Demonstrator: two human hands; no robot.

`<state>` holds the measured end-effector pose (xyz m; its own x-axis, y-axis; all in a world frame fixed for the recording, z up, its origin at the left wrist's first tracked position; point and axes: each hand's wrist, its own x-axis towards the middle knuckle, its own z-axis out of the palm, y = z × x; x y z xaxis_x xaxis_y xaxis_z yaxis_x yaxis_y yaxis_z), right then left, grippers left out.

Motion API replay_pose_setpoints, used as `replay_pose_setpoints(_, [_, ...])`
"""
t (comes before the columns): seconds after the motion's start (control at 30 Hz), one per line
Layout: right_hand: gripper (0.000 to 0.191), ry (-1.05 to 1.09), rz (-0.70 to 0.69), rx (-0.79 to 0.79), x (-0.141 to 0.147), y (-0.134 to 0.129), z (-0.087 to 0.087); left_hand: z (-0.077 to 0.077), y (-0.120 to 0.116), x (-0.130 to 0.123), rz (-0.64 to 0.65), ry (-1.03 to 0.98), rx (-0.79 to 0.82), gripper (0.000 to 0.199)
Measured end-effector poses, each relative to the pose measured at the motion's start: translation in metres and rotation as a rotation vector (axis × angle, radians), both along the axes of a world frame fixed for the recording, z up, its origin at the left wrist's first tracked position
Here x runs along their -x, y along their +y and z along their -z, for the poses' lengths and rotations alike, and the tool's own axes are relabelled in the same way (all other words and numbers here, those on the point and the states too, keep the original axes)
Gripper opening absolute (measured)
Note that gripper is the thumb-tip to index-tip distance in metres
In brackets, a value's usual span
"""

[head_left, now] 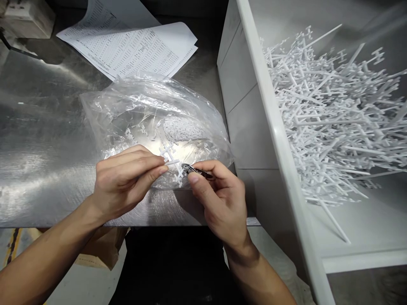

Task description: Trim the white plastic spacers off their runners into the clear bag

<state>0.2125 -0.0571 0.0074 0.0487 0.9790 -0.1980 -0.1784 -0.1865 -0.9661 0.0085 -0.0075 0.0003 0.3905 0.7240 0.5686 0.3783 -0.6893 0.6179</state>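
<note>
My left hand [132, 178] pinches a small white branched plastic piece [171, 162] between thumb and fingertips. My right hand [219, 192] is closed on a small metal clipper [199, 171], whose jaws are at the right side of the white piece. Both hands are over the near edge of a clear plastic bag [152, 91] that lies open on the metal table. Inside the bag are many small white parts [182, 128], some in a heap and others scattered to the left.
Printed sheets [136, 48] lie behind the bag on the metal table [38, 148]. At the right, a tall-walled grey bin [276, 123] holds a large pile of white plastic sprues [333, 114]. A pale block [28, 19] stands far left, and a brown paper bag [101, 248] sits below the table.
</note>
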Motion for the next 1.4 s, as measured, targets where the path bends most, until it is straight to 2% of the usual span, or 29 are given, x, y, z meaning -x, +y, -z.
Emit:
replay_pose_setpoints(0.13, [0.018, -0.055, -0.040, -0.011, -0.0011, -0.0009, 0.0036, 0.0004, 0.0021, -0.0020, -0.031, 0.041, -0.003, 0.014])
replay_pose_setpoints(0.3, [0.023, -0.061, -0.025, 0.011, 0.0001, 0.0014, 0.0063, 0.0045, 0.0052, -0.0044, -0.082, 0.110, -0.022, 0.008])
replay_pose_setpoints(0.47, [0.020, -0.053, 0.004, -0.006, 0.0022, 0.0042, 0.0071, 0.0078, 0.0058, -0.0053, -0.092, 0.109, -0.039, 0.008])
replay_pose_setpoints(0.67, [0.009, 0.079, 0.049, -0.057, 0.0017, -0.0005, 0.0041, 0.0064, 0.0060, -0.0033, -0.110, 0.112, -0.061, 0.009])
replay_pose_setpoints(0.73, [0.004, 0.090, 0.074, -0.130, 0.0008, -0.0023, 0.0039, 0.0058, 0.0053, -0.0018, -0.078, 0.122, -0.073, 0.010])
replay_pose_setpoints(0.83, [0.014, 0.049, 0.101, -0.230, 0.0008, -0.0028, 0.0057, 0.0045, 0.0042, -0.0002, 0.023, 0.148, -0.051, 0.011])
replay_pose_setpoints(1.0, [0.016, -0.028, 0.102, -0.237, 0.0033, -0.0003, 0.0072, 0.0014, 0.0042, -0.0008, 0.193, 0.173, 0.017, 0.012])
replay_pose_setpoints(1.27, [0.012, -0.049, 0.128, -0.203, 0.0054, 0.0014, 0.0064, 0.0035, 0.0038, 0.0017, 0.252, 0.177, 0.020, 0.016])
replay_pose_setpoints(1.4, [0.010, -0.087, 0.129, -0.222, 0.0059, 0.0015, 0.0064, 0.0033, 0.0040, 0.0028, 0.290, 0.155, 0.076, 0.017])
